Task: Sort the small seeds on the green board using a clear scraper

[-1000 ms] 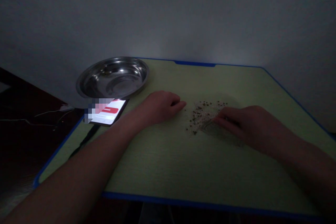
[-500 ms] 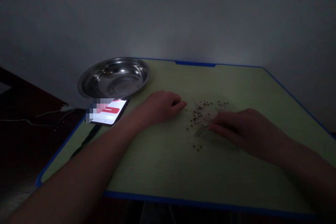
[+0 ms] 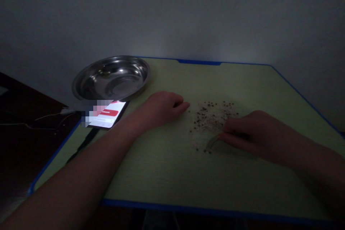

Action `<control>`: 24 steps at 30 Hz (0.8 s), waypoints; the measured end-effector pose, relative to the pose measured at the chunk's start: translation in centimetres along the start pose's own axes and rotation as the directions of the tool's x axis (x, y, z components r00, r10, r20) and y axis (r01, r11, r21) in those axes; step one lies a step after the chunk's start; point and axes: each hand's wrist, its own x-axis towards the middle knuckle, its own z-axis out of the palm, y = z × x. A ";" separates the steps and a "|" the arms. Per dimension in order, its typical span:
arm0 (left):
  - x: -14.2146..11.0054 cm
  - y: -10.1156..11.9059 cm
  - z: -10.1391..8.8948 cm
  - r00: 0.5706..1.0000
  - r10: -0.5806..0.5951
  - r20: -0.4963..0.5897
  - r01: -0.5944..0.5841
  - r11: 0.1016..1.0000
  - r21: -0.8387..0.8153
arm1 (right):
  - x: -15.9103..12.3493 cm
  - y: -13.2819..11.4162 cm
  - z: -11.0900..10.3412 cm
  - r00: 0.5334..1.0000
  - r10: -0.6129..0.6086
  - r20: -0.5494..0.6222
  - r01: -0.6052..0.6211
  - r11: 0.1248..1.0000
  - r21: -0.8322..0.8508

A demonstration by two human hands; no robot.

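My left hand (image 3: pixel 167 107) rests on the table with its fingers curled and its thumb stretched toward the scattered grains; nothing shows in it. Left of the pile's near end, the dim light hides detail. The pile mixes pale, rice-like grains (image 3: pixel 211 119) with dark round beans or seeds (image 3: pixel 202 109), spread thinly. At its right side my right hand (image 3: pixel 245 131) is closed in a pinch. A clear, curved-edged thing (image 3: pixel 212 143) shows below its fingertips, apparently gripped there; its kind I cannot make out. A few dark seeds (image 3: pixel 206 151) lie near that edge.
A shiny steel basin (image 3: pixel 111 77) stands at the table's back left. In front of it lies a lit phone (image 3: pixel 107 115), with a dark strap (image 3: pixel 86 142) below. The pale green table (image 3: pixel 161 172) has a blue rim and stands against a grey wall. White cables (image 3: pixel 48 118) lie at left.
My right hand has shifted slightly right and nearer me with the clear thing, uncovering more grains. My left hand keeps its pose. The camera view has shifted slightly.
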 end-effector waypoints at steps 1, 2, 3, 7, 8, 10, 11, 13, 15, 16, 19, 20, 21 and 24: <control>0.0 0.0 0.0 1.000 -0.002 0.000 0.002 1.000 0.001 | 0.0 0.0 0.0 1.000 -0.001 0.013 0.001 1.000 0.010; 0.0 0.0 0.0 1.000 -0.005 0.000 0.005 1.000 0.003 | 0.1 0.0 0.0 1.000 -0.003 0.026 0.003 1.000 0.018; 0.0 0.0 0.0 1.000 -0.009 0.001 0.009 1.000 0.005 | 0.1 -0.1 0.0 0.999 -0.005 0.035 0.005 1.000 0.024; 0.0 0.1 0.0 1.000 -0.001 0.000 0.001 1.000 -0.003 | 0.2 -0.8 0.3 0.999 -0.027 0.045 0.026 0.999 0.036; 0.0 0.1 0.0 1.000 0.001 -0.002 -0.001 1.000 -0.003 | 0.2 -1.1 0.5 0.998 -0.036 0.050 0.035 0.999 0.037; 0.1 0.1 0.0 1.000 0.002 -0.007 -0.002 1.000 -0.002 | 0.1 -1.7 0.8 0.996 -0.049 0.074 0.047 0.998 0.034; 0.1 0.1 0.0 1.000 -0.001 -0.005 0.001 1.000 -0.001 | 0.0 -2.1 1.0 0.995 -0.050 0.087 0.048 0.999 0.026; 0.1 0.1 0.0 1.000 -0.005 -0.005 0.005 1.000 -0.001 | -0.1 -2.9 1.3 0.993 -0.048 0.112 0.047 0.999 0.005; 0.1 0.2 0.0 1.000 -0.004 -0.005 0.004 1.000 0.003 | -0.3 -3.7 1.5 0.990 -0.041 0.134 0.043 0.999 -0.008; 0.1 0.2 0.0 1.000 -0.004 -0.006 0.004 1.000 0.007 | -0.3 -4.1 1.5 0.988 -0.040 0.147 0.041 0.999 -0.001; 0.1 0.3 -0.1 1.000 -0.015 -0.001 0.015 1.000 0.005 | -0.4 -5.0 1.4 0.984 -0.044 0.173 0.035 0.998 0.053; 0.1 0.3 -0.1 1.000 -0.019 -0.001 0.019 1.000 0.002 | -0.4 -5.3 1.4 0.984 -0.046 0.172 0.034 0.997 0.072; 0.1 0.3 -0.1 1.000 -0.021 -0.001 0.021 1.000 -0.001 | -0.5 -5.4 1.4 0.985 -0.046 0.167 0.031 0.995 0.090; 0.2 0.2 0.0 1.000 -0.012 -0.009 0.012 1.000 0.001 | -0.8 -5.9 1.4 0.987 -0.045 0.152 0.022 0.988 0.152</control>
